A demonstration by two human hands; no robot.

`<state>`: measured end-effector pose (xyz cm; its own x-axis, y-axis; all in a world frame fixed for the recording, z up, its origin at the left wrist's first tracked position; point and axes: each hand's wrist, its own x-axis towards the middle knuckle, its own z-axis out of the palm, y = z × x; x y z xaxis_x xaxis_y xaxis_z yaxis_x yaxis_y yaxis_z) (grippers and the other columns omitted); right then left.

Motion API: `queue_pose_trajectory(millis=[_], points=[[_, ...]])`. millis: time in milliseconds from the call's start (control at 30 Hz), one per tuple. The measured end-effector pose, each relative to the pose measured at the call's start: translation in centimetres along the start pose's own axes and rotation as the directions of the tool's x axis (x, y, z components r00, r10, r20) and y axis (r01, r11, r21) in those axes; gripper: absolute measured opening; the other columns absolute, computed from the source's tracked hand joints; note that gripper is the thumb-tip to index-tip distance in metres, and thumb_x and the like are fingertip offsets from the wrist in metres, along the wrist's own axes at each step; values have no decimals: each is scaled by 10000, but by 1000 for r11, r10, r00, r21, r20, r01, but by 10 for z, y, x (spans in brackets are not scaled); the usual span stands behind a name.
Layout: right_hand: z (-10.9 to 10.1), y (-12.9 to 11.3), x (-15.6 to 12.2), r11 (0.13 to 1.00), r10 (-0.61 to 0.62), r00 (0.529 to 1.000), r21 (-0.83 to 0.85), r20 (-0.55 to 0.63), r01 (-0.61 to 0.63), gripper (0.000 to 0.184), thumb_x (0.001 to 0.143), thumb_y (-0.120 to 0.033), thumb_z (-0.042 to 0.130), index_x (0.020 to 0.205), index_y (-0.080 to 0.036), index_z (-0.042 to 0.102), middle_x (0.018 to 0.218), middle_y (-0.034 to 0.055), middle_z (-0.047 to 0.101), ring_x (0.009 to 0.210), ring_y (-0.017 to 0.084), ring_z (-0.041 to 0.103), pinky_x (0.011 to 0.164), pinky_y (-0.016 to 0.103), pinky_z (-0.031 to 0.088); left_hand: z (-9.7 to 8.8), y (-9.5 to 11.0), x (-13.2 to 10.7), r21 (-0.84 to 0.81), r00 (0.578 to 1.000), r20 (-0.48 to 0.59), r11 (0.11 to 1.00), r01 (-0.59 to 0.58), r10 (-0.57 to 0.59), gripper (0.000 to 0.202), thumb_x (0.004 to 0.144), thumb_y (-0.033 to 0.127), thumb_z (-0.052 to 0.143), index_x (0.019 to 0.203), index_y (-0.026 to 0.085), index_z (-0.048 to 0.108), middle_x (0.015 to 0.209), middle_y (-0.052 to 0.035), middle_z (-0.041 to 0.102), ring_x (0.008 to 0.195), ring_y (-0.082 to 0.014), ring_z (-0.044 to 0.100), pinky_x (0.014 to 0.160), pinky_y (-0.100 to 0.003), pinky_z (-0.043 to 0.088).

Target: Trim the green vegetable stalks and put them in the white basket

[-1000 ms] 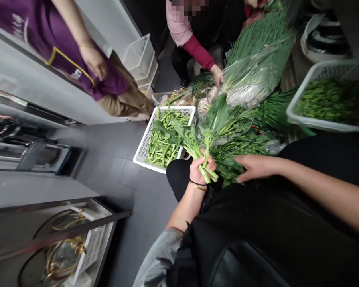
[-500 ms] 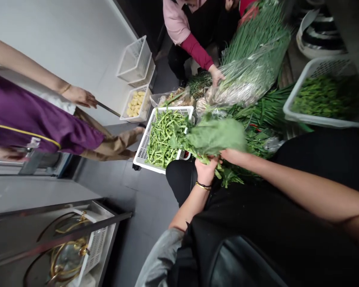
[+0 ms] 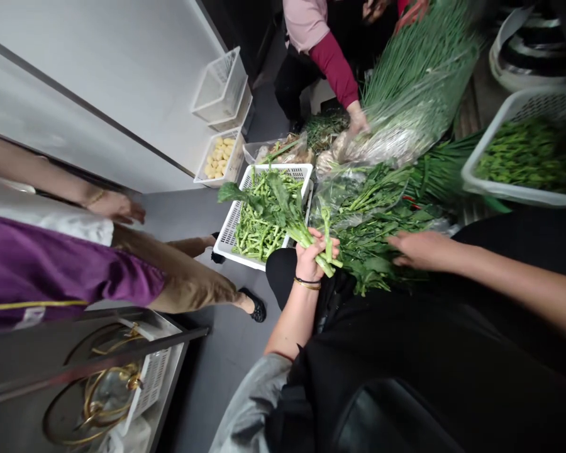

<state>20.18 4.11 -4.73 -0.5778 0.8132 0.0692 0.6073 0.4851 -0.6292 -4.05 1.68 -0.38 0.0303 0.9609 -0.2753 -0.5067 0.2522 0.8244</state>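
My left hand (image 3: 310,255) is closed round a few leafy green stalks (image 3: 306,236). Their cut ends point toward me, and their leaves stretch over a white basket (image 3: 245,257) of cut green stems (image 3: 259,229). One thick stem stands up between my thumb and fingers. To the right, my right hand (image 3: 417,248) hovers at the edge of a heap of leafy greens (image 3: 377,251), fingers apart and slightly bent. I see nothing held in it; whether its fingertips touch the leaves I cannot tell.
Across from me, a person's hand (image 3: 357,119) rests at bagged green onions (image 3: 405,107). At left stands a person in a purple apron (image 3: 66,270), a shoe (image 3: 253,305) near the basket. Peeled potatoes (image 3: 219,157) fill a crate; another basket (image 3: 471,170) of greens is at right.
My right hand has left the stalks and moved right to the heap; the large leaf by it is no longer there. My left hand keeps the stalks. The aproned person has stepped closer.
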Motion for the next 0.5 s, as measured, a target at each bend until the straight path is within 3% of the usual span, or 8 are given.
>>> queue_pose_trajectory(millis=[67, 100, 233, 333, 400, 500], points=[[-11, -26, 24, 995, -36, 999, 98, -4, 36, 319, 798, -449, 562, 973, -198, 653, 815, 82, 653, 620, 172, 581, 550, 284, 420, 6, -2, -2, 4, 999, 41, 1000, 21, -21, 397, 572, 260, 730, 851, 187, 456, 671, -33, 665, 481, -147, 610, 444, -220, 466], [-15, -40, 36, 983, -82, 997, 164, -5, 81, 326, 836, -443, 524, 991, -187, 655, 835, 76, 647, 683, 166, 589, 610, 277, 436, 9, -3, -3, 3, 999, 41, 1000, 28, -28, 392, 574, 252, 728, 854, 185, 462, 655, -23, 655, 474, -145, 607, 444, -219, 467], [-6, -77, 58, 977, -134, 987, 156, -85, 146, 305, 900, -329, 447, 801, -176, 692, 804, 63, 632, 749, 149, 573, 695, 258, 410, 13, -11, -4, 2, 994, -87, 997, 73, -72, 387, 577, 231, 720, 859, 178, 460, 556, 24, 588, 448, -136, 593, 449, -218, 468], [10, -75, 52, 985, -153, 982, 57, -109, 160, 321, 904, -260, 432, 713, -190, 679, 800, 53, 634, 745, 143, 574, 683, 248, 391, 12, -22, -7, 10, 980, -163, 993, 115, -112, 403, 551, 216, 728, 825, 177, 436, 518, 42, 550, 415, -128, 567, 438, -218, 453], [15, -69, 46, 983, -183, 978, 14, -101, 185, 315, 911, -268, 424, 725, -191, 667, 793, 51, 632, 737, 143, 579, 675, 248, 390, 9, -23, -4, 14, 979, -190, 997, 77, -73, 407, 537, 221, 731, 803, 181, 425, 533, 42, 552, 395, -117, 546, 427, -222, 441], [15, -59, 38, 971, -241, 970, -16, -26, 240, 292, 928, -316, 410, 817, -200, 653, 813, 43, 642, 746, 145, 596, 660, 245, 391, -9, 2, 25, 62, 971, -232, 997, -36, 50, 411, 527, 234, 732, 808, 189, 435, 576, 39, 568, 407, -121, 546, 428, -238, 436]])
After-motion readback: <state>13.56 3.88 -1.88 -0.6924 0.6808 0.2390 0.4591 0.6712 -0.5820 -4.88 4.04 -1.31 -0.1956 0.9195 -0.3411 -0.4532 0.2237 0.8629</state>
